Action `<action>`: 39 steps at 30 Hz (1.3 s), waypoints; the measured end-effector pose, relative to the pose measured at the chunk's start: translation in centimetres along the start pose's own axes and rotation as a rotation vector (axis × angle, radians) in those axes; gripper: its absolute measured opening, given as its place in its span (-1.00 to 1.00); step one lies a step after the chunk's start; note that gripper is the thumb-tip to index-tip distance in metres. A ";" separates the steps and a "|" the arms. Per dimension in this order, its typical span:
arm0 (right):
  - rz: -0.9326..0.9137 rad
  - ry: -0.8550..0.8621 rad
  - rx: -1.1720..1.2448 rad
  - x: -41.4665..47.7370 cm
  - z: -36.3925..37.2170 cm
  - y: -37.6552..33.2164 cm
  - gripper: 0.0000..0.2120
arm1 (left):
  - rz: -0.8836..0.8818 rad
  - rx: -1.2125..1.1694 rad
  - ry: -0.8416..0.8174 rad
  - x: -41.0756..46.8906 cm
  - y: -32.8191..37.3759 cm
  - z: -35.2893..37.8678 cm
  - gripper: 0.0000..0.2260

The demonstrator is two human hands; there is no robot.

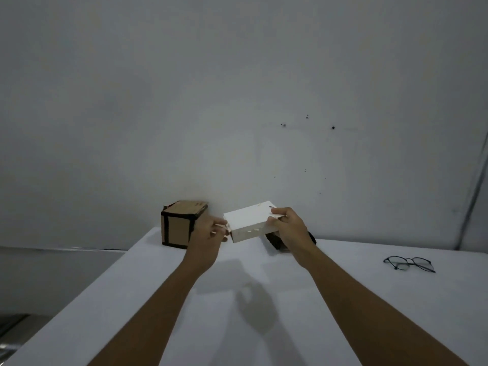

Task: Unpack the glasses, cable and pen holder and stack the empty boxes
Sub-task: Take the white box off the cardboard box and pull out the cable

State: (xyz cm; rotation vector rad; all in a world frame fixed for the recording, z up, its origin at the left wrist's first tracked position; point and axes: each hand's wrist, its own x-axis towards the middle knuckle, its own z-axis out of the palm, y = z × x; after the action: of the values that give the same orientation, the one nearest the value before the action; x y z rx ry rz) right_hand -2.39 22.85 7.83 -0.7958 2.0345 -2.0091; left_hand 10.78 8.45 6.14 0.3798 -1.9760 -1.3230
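While both hands' fingers (220, 226) grip the white box (249, 223), a dark object (274, 240) hides behind.

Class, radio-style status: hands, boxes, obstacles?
Both hands, left and right, holding white box aloft. Glasses out. Brown box waiting. Nothing blocking.

No text, label, brand, number or sign can be read anywhere. The white box (248, 222) held between the hands shows only blank faces, and the top of the brown cardboard box (179, 223) beside the left hand (208, 235) carries a faint dark mark too blurred to read.
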 end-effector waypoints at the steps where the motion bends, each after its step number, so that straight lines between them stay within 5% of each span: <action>1: 0.007 0.015 -0.001 -0.6 -0.9 0.0 -0.82 | 0.006 0.014 -0.015 -0.6 0.2 0.6 -0.86; 12: 0.036 0.050 -0.042 -5.8 -9.1 0.9 -0.74 | -0.004 0.130 -0.252 -8.1 -0.1 8.1 -0.83; 20: 0.037 -0.039 -0.161 -8.6 -12.2 2.1 -0.45 | -0.033 0.379 -0.497 -10.8 -1.6 12.2 -0.90; 27: 0.060 -0.110 -0.318 -8.7 -12.7 2.5 -0.57 | -0.011 0.512 -0.572 -11.6 -2.0 13.5 -0.82; 31: 0.041 -0.163 -0.379 -8.1 -12.7 2.3 -0.58 | 0.042 0.500 -0.491 -10.8 -2.1 13.0 -0.84; 36: -0.007 -0.177 -0.421 -7.6 -12.4 2.1 -0.64 | 0.204 0.212 -0.006 -8.5 -0.3 11.7 -0.85; 39: -0.037 -0.175 -0.451 -7.5 -12.4 2.2 -0.65 | 0.232 0.117 0.076 -7.0 1.3 11.3 -0.79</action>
State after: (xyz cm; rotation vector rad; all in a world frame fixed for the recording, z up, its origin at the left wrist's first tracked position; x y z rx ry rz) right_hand -2.55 37.22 4.83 -1.0508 2.4084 -1.4458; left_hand 7.93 20.81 2.05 0.2431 -1.9731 -1.0365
